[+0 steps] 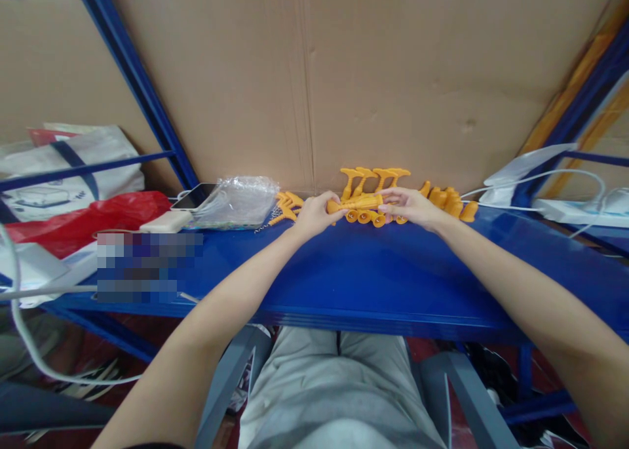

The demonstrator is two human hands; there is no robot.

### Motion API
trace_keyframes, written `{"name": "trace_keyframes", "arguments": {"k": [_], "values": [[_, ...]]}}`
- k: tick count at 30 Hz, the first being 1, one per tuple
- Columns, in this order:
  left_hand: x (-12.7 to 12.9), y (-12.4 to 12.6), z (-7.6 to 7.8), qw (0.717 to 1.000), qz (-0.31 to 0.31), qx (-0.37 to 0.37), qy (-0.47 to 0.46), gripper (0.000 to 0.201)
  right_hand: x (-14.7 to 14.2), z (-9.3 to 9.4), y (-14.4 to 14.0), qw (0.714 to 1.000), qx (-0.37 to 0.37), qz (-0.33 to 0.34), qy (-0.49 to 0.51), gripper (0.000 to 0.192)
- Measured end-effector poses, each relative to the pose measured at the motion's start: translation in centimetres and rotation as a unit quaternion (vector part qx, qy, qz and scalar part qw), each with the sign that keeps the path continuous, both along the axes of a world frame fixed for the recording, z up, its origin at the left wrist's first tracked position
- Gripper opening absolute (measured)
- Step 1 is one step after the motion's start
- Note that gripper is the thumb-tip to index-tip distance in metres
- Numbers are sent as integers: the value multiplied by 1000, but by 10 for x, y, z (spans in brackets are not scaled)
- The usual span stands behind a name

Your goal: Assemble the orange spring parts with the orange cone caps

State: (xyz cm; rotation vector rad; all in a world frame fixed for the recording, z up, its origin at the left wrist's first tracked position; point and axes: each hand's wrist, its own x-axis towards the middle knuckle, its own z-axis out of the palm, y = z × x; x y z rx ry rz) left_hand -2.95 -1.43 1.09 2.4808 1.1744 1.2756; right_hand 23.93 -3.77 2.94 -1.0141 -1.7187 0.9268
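Observation:
Over the back of the blue table, my left hand point(313, 215) closes on the rounded left end of an orange-yellow plastic handle-like piece point(362, 203), which lies level between my hands. The fingers of my right hand point(411, 206) pinch its wider right end. Just behind it, several T-shaped orange pieces point(377, 175) lean near the cardboard. Several round, cup-like orange ends point(364, 217) show below the held piece, facing me. Beyond my right hand stands a group of rounded orange pieces point(448, 203). Beside my left hand is a pile of orange pieces point(289, 203), partly hidden.
A cardboard wall point(314, 75) closes off the back of the blue table point(373, 278). At left are a clear plastic bag point(246, 203), a phone point(196, 197), a white power bank point(166, 222), a red bag point(98, 216) and cables. Blue posts point(132, 82) flank the workplace.

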Motion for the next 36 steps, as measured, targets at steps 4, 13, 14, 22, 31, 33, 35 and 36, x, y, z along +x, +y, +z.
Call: {"name": "trace_keyframes", "arguments": {"k": [4, 13, 14, 22, 31, 33, 35, 36], "values": [[0, -1, -2, 1000, 12, 4, 9, 17, -3, -3, 0, 1000, -9, -13, 4, 41], [0, 0, -5, 997, 39, 43, 43, 20, -13, -2, -8, 998, -60, -14, 22, 47], [0, 0, -5, 997, 38, 48, 43, 20, -16, -2, -8, 997, -72, -14, 36, 48], [1, -1, -5, 997, 34, 58, 44, 20, -30, 5, -16, 983, -144, -51, 100, 38], [1, -2, -4, 991, 68, 83, 85, 23, -41, 11, -22, 946, -291, -97, 105, 55], [0, -1, -4, 990, 65, 88, 88, 24, -41, 9, -23, 944, -300, -97, 103, 56], [0, 0, -5, 990, 63, 86, 90, 24, -40, 7, -21, 945, -298, -91, 97, 56], [0, 0, -5, 990, 64, 82, 92, 24, -39, 6, -20, 947, -294, -86, 95, 56]]}}
